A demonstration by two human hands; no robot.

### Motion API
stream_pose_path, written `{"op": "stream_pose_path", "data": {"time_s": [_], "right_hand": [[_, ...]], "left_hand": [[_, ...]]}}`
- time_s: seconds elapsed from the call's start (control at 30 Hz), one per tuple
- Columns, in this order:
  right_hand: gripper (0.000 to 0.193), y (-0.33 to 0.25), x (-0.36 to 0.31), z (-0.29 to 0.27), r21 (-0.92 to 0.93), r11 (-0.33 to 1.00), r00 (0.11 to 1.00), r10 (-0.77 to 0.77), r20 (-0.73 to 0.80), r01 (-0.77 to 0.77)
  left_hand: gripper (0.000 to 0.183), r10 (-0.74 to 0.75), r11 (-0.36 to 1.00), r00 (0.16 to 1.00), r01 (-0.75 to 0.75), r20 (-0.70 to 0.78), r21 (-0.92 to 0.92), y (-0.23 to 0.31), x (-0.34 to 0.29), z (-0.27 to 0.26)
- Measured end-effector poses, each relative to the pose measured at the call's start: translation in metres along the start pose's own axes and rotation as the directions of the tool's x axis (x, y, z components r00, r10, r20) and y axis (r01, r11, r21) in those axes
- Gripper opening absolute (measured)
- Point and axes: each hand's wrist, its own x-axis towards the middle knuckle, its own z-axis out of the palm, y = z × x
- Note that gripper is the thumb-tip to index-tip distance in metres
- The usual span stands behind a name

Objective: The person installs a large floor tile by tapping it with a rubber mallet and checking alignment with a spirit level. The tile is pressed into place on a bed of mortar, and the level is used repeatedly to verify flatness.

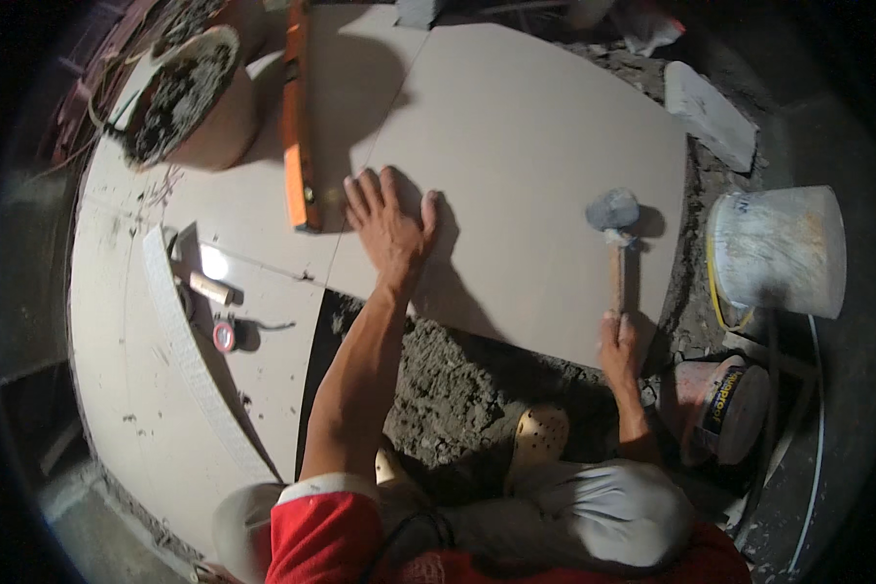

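Note:
My left hand (389,226) lies flat with spread fingers on a large pale floor tile (526,146), near the joint with the tile to its left. In my right hand (618,339) is the wooden handle of a rubber mallet (613,210). Its grey head is over the right part of the same tile; I cannot tell whether it touches. An orange spirit level (298,146) rests on the neighbouring tile, left of my left hand. Rough grey mortar (448,389) shows below the tile's near edge, by my shoes.
Buckets of wet mortar (190,107) stand at the far left. A white bucket (779,248) and a tub (725,409) lie on the right, near a broken block (711,115). A long pale strip (190,341), a trowel (209,287) and a round red-rimmed item (225,336) lie on the left tiles.

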Motion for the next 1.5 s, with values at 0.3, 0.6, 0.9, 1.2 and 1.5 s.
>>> {"op": "stream_pose_path", "data": {"time_s": [0.3,0.6,0.9,1.2,1.5], "right_hand": [[0.047,-0.029,0.064,-0.023,0.359,0.873,0.944,-0.313,-0.106,0.33],[0.035,-0.068,0.069,0.0,-0.181,0.904,0.913,-0.35,0.209,0.387],[0.035,-0.068,0.08,-0.017,0.083,0.967,0.969,-0.244,0.025,0.242],[0.036,-0.037,0.038,-0.032,0.272,0.915,0.954,-0.272,-0.127,0.297],[0.038,-0.019,0.003,-0.046,-0.11,0.933,0.936,-0.328,0.124,0.342]], "left_hand": [[0.081,-0.013,0.998,1.0,0.013,0.008,-0.057,-0.006,-0.002,0.0],[0.088,-0.002,0.995,1.0,-0.001,-0.029,-0.104,-0.005,0.001,0.0],[0.087,-0.005,0.999,1.0,0.005,0.002,-0.05,-0.006,-0.001,0.002],[0.085,-0.001,0.995,0.994,-0.01,-0.106,-0.1,-0.008,0.001,0.004],[0.084,-0.027,0.998,0.999,0.025,-0.045,-0.063,-0.009,0.0,0.012]]}}
